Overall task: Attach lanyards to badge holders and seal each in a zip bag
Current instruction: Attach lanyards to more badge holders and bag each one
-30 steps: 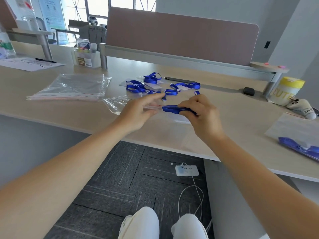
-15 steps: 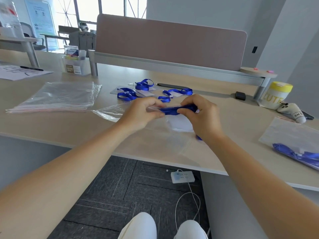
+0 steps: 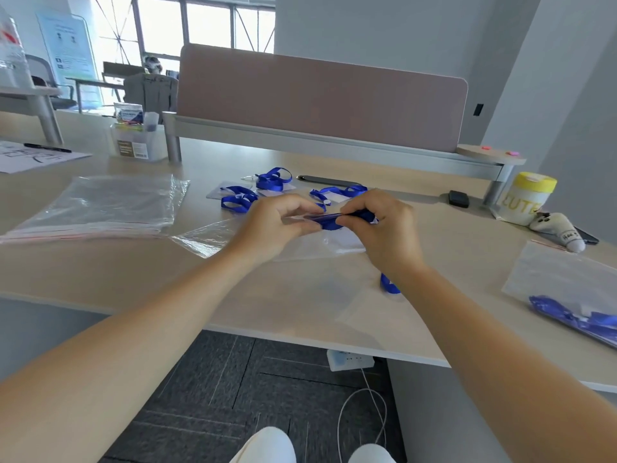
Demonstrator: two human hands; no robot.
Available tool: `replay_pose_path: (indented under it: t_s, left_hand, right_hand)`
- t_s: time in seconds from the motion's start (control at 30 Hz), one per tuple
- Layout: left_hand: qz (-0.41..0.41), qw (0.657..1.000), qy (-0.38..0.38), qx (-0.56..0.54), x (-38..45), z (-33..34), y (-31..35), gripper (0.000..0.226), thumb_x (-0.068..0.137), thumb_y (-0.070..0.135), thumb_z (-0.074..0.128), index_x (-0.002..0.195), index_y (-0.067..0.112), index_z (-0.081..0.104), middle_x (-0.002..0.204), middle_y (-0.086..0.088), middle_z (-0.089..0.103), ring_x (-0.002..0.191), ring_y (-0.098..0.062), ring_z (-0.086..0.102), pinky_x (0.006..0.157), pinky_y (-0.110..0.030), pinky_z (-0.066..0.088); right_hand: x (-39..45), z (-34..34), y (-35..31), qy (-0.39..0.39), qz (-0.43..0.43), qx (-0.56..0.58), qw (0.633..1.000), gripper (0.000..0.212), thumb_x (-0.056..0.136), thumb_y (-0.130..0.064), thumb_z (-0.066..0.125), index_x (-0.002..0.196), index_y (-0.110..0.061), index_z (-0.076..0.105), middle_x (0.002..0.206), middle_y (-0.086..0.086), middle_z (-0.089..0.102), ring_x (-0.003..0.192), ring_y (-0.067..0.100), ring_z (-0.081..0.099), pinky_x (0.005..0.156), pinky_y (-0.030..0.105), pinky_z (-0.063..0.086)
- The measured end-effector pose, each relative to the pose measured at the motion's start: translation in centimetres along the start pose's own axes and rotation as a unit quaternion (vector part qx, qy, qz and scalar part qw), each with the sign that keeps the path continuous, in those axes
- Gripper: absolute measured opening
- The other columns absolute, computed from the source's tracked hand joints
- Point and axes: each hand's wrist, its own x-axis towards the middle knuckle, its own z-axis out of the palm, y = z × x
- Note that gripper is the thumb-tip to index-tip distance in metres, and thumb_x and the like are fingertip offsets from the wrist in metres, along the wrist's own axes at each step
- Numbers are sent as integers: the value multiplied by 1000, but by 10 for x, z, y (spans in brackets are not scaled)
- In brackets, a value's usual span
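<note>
Left hand: the left hand [image 3: 267, 225] is raised just above the pale wooden counter [image 3: 100, 272]; its fingers [image 3: 293, 203] are curled, and together with the thumb they pinch the mouth of the clear plastic zip bag [image 3: 213, 237].
Right hand: the right hand [image 3: 387, 225] faces the left, its fingers [image 3: 359, 203] curled and gripping the folded blue ribbon lanyard [image 3: 329, 220] at the bag's mouth.
Blue ribbon lanyard: held between the two hands; a loose loop [image 3: 389, 285] shows below the right wrist, near the counter surface.
Clear plastic zip bag: hangs from the hands down to the counter; one corner lies flat to the left of the left hand. Something white sits inside it under the right hand, too blurred to name.
Spare lanyards: a cluster of blue lanyards with clear badge holders [image 3: 267, 187] lies on the counter just behind the hands.
Bag stack: a flat stack of clear zip bags with red seal lines [image 3: 100, 208] lies to the left, well apart from the hands.
Finished bag: a zip bag holding a blue lanyard [image 3: 574, 295] lies at the right edge of the counter.
Background: a mauve fabric divider panel [image 3: 317, 98] stands behind the work area; a white jar with a yellow lid [image 3: 527, 198] stands at the far right.
</note>
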Motion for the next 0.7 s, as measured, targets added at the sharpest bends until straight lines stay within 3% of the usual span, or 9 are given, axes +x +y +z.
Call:
replay_pose_path:
  t_s: [0.13,0.3,0.37,0.47,0.6,0.7]
  left_hand:
    - [2,1000,-3,-24,0,0,-1,37,76,-6,63,92,27,62,83,16,63,72,16,59,79,-6,48]
    - [-13,998,25,-61,5,-4,0,31,78,-6,61,83,24,66,67,21,68,64,7,63,68,-10,51]
    - [-22,996,52,-74,7,-7,-2,30,78,-4,62,72,26,65,61,18,69,64,1,64,72,-19,52]
    - [-39,993,77,-85,10,-7,-6,27,79,-3,61,71,22,66,70,7,67,75,-19,63,80,-34,49]
    - [-43,992,40,-107,10,-3,-4,28,79,-5,60,80,23,66,59,19,68,65,3,64,70,-19,53]
    - [-56,992,19,-111,12,0,-3,29,80,-6,58,81,23,63,57,24,67,63,10,62,62,-11,51]
  right_hand:
    - [2,7,-2,-12,12,12,1000,9,74,4,65,79,0,70,68,-17,54,65,-15,52,64,4,39]
    - [5,10,-5,4,-6,-9,1000,8,75,3,65,80,1,71,76,-2,56,65,-2,50,66,6,39]
    - [6,7,-5,-1,-13,-20,1000,9,75,5,64,79,2,71,77,-1,55,66,-3,48,66,6,38]
    - [11,5,-6,-20,8,-30,999,9,77,4,62,81,2,71,75,-2,55,65,-1,48,64,8,38]
    - [12,10,-8,-19,23,-4,1000,12,80,3,59,83,3,71,70,-4,57,65,2,50,64,10,38]
    - [11,13,-8,-17,27,13,999,14,83,1,57,86,3,71,73,2,63,77,18,53,69,21,41]
